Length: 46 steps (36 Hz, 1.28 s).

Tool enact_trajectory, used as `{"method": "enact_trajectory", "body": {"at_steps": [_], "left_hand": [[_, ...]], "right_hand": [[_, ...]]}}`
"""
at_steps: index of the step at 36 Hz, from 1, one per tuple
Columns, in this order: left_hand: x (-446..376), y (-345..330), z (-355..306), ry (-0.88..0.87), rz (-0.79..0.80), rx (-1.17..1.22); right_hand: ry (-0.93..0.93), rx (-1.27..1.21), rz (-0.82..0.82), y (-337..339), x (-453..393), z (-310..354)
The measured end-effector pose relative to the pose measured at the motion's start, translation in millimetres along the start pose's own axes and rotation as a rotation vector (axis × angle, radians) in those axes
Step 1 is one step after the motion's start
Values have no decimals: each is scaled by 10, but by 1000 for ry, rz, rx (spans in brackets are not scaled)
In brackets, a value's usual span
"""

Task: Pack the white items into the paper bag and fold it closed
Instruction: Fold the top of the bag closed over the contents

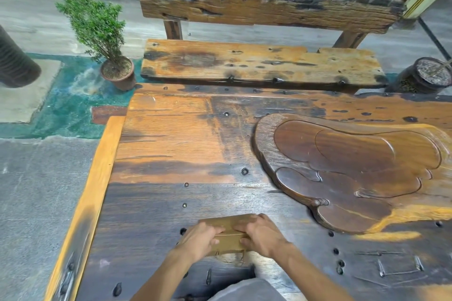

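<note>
- Now both hands, left (199, 239) and right (261, 234), clamped on paper bag (228, 238) at near table (171, 144) edge.
- Pressing flap flat, likely creasing the fold.
- No white items visible; probably inside.
- Weathered plank top, carved tray (354, 168) right, bench (259, 63) beyond, potted shrub (102, 39), brick wall.

Weathered wooden table (171, 144), orange and dark-stained, studded with metal bolt heads. Carved dark wooden tea tray (342, 168) rests on it at 3 o'clock. Brown paper bag (228, 225) lies flat at 6 o'clock, near the front edge.
</note>
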<state>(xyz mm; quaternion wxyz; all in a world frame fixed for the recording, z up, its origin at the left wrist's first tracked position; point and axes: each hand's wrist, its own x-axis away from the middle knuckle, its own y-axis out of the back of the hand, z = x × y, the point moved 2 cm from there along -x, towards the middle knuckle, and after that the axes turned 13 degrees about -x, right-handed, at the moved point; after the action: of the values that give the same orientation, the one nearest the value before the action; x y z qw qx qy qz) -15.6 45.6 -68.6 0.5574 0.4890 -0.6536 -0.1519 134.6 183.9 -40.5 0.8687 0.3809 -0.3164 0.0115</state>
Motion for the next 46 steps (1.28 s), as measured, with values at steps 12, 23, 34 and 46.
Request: {"method": "enact_trajectory", "body": {"at_steps": [12,23,34,46], "left_hand": [[215,-60,184,118,-220,-10],[340,-212,309,357,-310,702],[341,-350,343,458,-300,931],[471,714,200,379,-472,972]], "right_hand": [[-80,-10,-32,-63,50,-200],[-333,-489,-252,-147,260,-464],[-413,-1001,-451,-319,356,-432],[-243,-990,-636,316,315,-328]]}}
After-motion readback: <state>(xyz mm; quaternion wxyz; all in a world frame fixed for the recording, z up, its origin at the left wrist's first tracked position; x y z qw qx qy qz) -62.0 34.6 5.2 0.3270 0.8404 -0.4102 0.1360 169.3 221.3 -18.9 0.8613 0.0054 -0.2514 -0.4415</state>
